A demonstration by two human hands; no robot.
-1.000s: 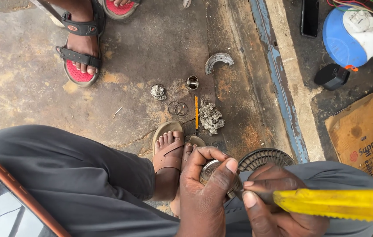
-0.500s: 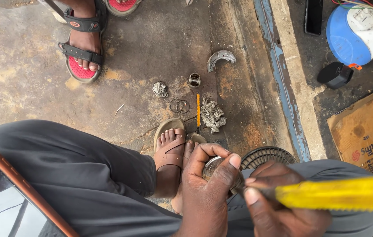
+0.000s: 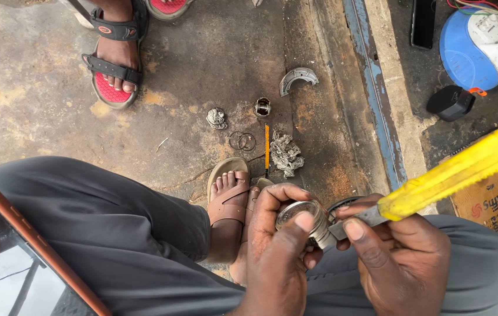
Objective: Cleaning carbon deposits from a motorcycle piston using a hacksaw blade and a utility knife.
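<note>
left hand [image 3: 278,246] is closed around a round metal piston [image 3: 303,215], thumb laid over its near rim, fingers wrapped round the far side; the piston is held above the person's lap, just right of the brown sandal [image 3: 225,196] on the person's own foot. right hand [image 3: 398,257] is clenched on a yellow-handled blade [image 3: 465,167]; the grey metal tip of the blade touches the right side of the piston, and the yellow part slants up and away toward the right edge of view. a dark ribbed round part [image 3: 342,205] shows partly behind the piston and the right fingers

on the stained concrete floor [image 3: 38,111], far of the hands: a crumpled grey rag [image 3: 284,153], a thin orange stick [image 3: 266,149] just left of it, two wire rings [image 3: 241,141], a small metal cylinder [image 3: 262,107], a crushed metal lump [image 3: 217,118], and a curved metal shoe piece [image 3: 297,78]. far left, another person's foot in a red and black sandal [image 3: 113,73]. far right, a blue and white device [image 3: 480,47] with a black box [image 3: 451,100] near it, and brown cardboard [image 3: 495,199] at the right edge. near left, an orange-edged phone [image 3: 15,263] rests on the grey trouser leg
</note>
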